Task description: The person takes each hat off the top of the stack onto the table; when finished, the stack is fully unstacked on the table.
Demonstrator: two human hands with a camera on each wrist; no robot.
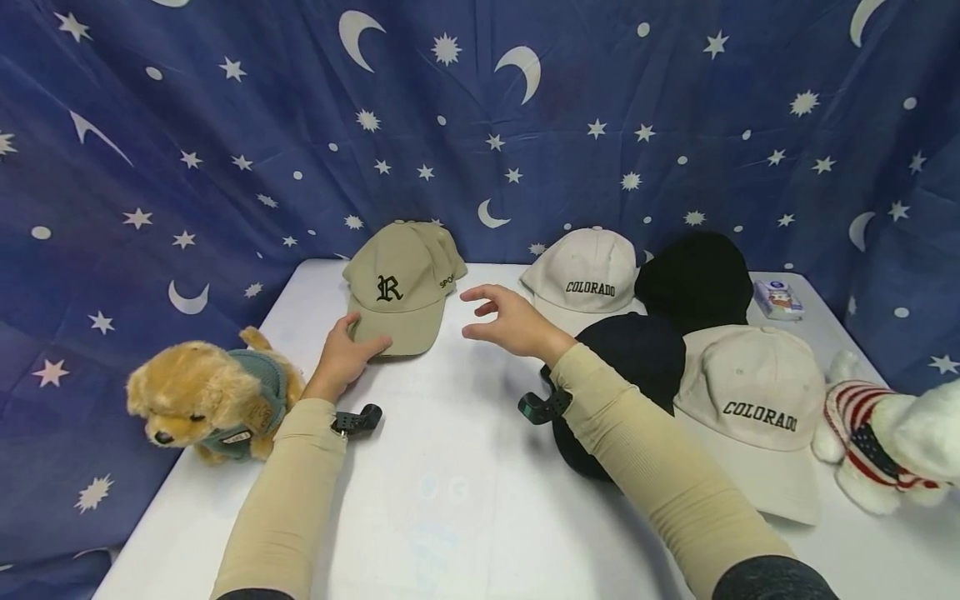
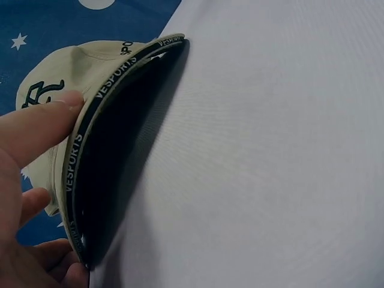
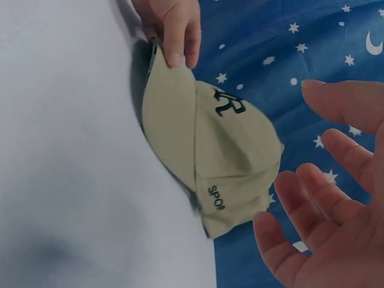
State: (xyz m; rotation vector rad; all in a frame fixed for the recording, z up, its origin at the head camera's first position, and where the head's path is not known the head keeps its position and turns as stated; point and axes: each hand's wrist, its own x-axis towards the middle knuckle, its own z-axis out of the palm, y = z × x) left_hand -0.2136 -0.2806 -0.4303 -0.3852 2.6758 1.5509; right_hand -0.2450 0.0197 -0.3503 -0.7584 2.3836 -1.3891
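Note:
A khaki baseball cap with a dark letter R on its front sits at the back left of the white table, brim toward me. My left hand holds the left side of its brim, thumb on top and fingers along the side edge. In the left wrist view the thumb presses on the brim, whose dark underside faces the table. Right of the cap, apart from it, my right hand hovers with fingers spread and nothing in them. The right wrist view shows lettering on the cap's side.
At the right lie two off-white COLORADO caps and dark caps, partly under my right forearm. A small pack lies behind. Plush dogs flank the table: tan at left, white at right. A starry blue curtain hangs behind.

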